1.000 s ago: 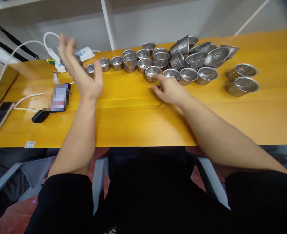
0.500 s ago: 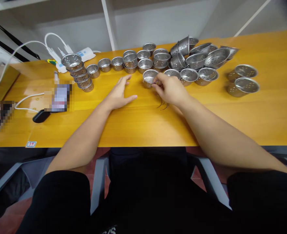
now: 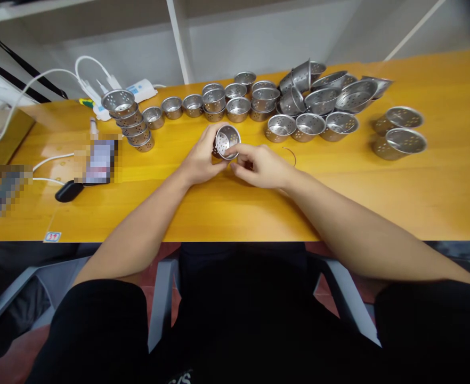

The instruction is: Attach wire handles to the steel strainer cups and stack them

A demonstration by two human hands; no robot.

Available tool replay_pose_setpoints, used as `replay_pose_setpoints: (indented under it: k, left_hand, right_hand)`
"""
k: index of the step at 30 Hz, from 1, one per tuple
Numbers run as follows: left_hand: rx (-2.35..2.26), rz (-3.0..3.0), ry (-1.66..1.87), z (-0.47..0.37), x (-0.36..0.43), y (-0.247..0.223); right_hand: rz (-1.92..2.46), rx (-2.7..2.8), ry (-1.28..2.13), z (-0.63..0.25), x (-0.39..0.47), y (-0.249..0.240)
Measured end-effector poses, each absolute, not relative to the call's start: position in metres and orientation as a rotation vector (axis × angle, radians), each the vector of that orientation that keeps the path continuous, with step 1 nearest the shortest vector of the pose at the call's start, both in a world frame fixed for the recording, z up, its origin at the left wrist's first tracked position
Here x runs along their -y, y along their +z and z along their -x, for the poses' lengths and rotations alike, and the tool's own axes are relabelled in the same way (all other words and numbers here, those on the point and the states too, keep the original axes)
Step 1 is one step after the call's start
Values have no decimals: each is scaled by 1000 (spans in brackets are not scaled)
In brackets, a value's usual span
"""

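A perforated metal cup [image 3: 227, 141] is tilted toward me above the yellow table [image 3: 235, 213]. My left hand [image 3: 201, 157] is wrapped round its left side. My right hand [image 3: 259, 164] is closed, with a fingertip at the cup's lower right rim; thin dark strands [image 3: 290, 154] show beside and behind it, and what the fingers pinch is hidden. Beyond the hands stand several more perforated cups, one of them a front cup [image 3: 281, 128] just past my right hand.
A leaning stack of cups [image 3: 133, 120] stands at the left, near a phone [image 3: 99, 161], a black object [image 3: 69, 191] and white cables. Heaped cups [image 3: 323, 100] lie at the back right; two cups [image 3: 399, 144] stand farther right.
The cup that was under my right hand has moved left and tilted toward me. My left hand, open before, now holds it. My right hand has moved left and nearer to me.
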State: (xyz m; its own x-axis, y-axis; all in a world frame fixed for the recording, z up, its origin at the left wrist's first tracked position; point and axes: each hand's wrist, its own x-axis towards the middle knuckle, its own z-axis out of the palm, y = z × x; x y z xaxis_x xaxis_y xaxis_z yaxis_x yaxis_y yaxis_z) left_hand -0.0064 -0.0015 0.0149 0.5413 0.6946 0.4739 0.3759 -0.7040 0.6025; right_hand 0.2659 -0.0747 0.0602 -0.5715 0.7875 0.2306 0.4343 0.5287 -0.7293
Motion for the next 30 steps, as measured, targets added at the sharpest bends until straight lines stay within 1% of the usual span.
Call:
replay_pose_setpoints:
  k: [4,7,10,12,15,17,23,30]
  left_hand:
    - [-817,-2374,936,8,5,20]
    - [-745,-2399,925,10,6,21]
    - [-735,-2419,916,10,7,20]
    - [-789,-2406,915,10,8,21]
    - [-850,-2373,932,10,9,21]
    - [-836,-2371,941,10,9,19]
    - [-728,-2415,961,11,1,8]
    - [-712,-2457,918,13,1,11]
  right_hand:
    - [963,2080,973,-262,79,65]
    - [971,2022,989,-262,79,68]
    - [1053,2002,948,-264,77,68]
    - [1090,2004,861,-266,75,66]
    - [1074,2040,709,-269,72,64]
    - [1051,2037,673,-271,70,62]
    - [925,1902,685,-270,63,49]
    - [929,1872,739,-269,62,41]
